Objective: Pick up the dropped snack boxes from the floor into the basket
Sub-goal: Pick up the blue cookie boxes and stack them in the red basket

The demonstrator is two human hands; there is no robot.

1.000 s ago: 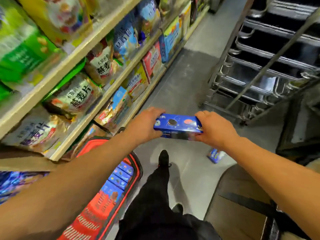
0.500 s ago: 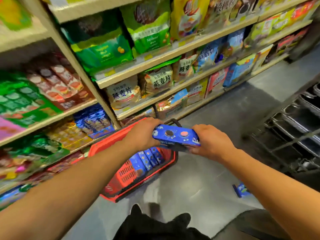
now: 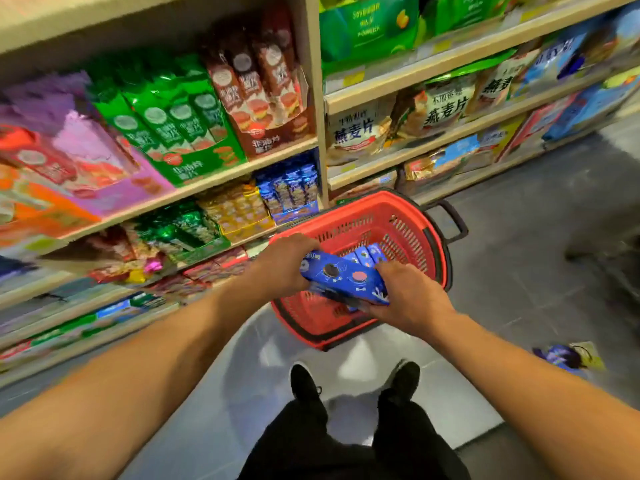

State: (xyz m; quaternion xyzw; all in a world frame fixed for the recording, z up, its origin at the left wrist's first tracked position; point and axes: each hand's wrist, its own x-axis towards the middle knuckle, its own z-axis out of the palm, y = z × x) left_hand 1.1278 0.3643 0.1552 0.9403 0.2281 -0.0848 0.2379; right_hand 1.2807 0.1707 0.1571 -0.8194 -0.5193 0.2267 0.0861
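The shelves (image 3: 221, 174) run along the aisle to the person's left, stacked with bright snack bags and cartons, and they probably explain why the red basket (image 3: 415, 237) is parked right at their foot: it sits on the grey floor (image 3: 519, 271) just ahead of the person's shoes, open side up, within arm's reach of the work. Several blue boxes (image 3: 367, 254) already lie side by side inside it, which looks like a way of leaving room for more.

Over the basket's near rim hangs the snack box (image 3: 343, 278), blue, tilted down toward the right. It is carried by its two short ends, I'd guess so it can be lowered flat beside the others. The left hand (image 3: 287, 265) has its grip curled over the far-left end; the right hand (image 3: 405, 296) has its grip wrapped round the lower right end, fingers underneath. Neither grip is spread.

Well off to the right, another blue pack (image 3: 561, 356) lies on the floor, blurred, so by my reckoning the job is not finished
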